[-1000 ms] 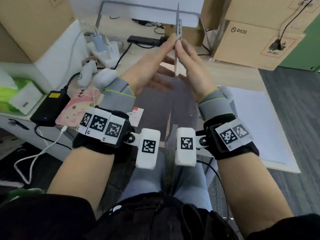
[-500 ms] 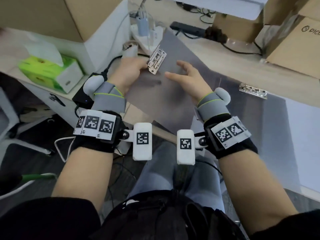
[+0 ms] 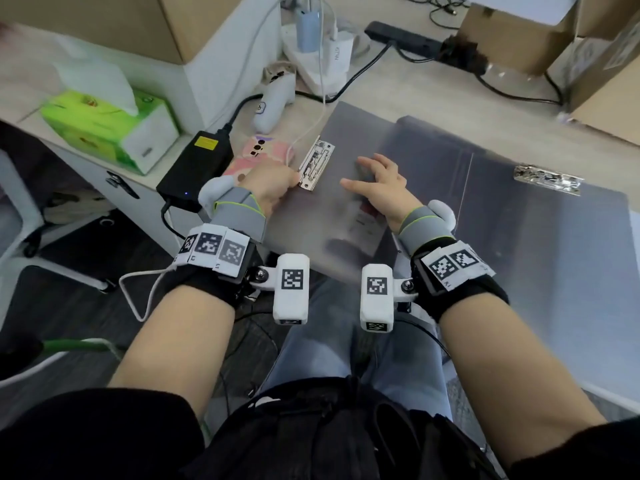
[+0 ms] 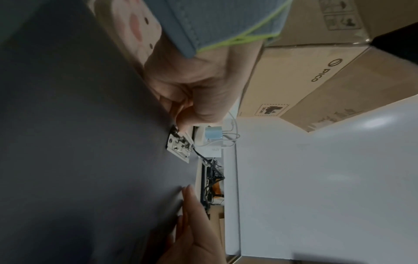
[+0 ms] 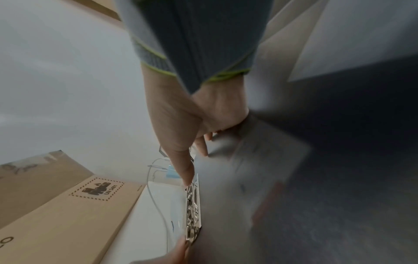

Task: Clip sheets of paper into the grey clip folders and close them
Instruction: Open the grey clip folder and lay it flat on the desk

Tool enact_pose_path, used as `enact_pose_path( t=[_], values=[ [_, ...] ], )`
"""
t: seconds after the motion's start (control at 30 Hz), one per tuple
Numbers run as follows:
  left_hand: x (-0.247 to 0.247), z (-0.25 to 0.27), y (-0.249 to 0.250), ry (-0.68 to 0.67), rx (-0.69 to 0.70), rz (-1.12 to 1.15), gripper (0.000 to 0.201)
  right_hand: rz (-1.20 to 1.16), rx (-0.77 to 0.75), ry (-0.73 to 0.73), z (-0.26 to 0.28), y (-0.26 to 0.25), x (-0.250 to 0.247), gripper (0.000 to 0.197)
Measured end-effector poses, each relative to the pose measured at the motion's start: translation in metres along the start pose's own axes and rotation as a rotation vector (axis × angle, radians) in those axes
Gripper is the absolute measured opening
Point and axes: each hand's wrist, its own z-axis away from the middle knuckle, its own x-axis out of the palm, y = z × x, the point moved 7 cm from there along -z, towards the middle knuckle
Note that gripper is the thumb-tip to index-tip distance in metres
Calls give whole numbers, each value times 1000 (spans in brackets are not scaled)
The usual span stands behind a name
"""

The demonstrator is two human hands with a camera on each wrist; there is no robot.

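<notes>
Grey clip folder (image 3: 346,188) lies flat at centre frame on the counter (image 3: 398,88), overlapping a second grey folder (image 3: 540,244) at right. Left hand (image 3: 270,185) is at the folder's left edge, fingers curled, pinching the near end of the metal clip (image 3: 316,164). Right hand (image 3: 381,183) rests spread and relaxed on the cover, fingers straight, holding nothing. Right wrist view is blurred, so fingertip contact there is hard to confirm. Second folder's clip (image 3: 547,179) sits upper right. Pink phone (image 3: 258,155), black power brick (image 3: 197,164) and green tissue box (image 3: 110,129) at left.
</notes>
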Motion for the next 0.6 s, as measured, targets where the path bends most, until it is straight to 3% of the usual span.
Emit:
enact_pose_path(
  t=[0.1,0.2,0.33,0.5,0.6],
  values=[
    [3,-3,-6,31,-31,-25,10,30,-16,-6,-2,0,4,59],
    [2,-4,-6,72,-45,-5,14,40,-20,4,-4,3,2,60],
    [7,-7,-1,20,-9,14,77,26,-22,-8,-2,0,1,58],
    [-4,-6,18,314,261,56,39,-87,-16,-34,4,-1,-1,51],
    [8,-4,38,288,390,35,28,-121,-34,-32,1,4,-4,49]
  ],
)
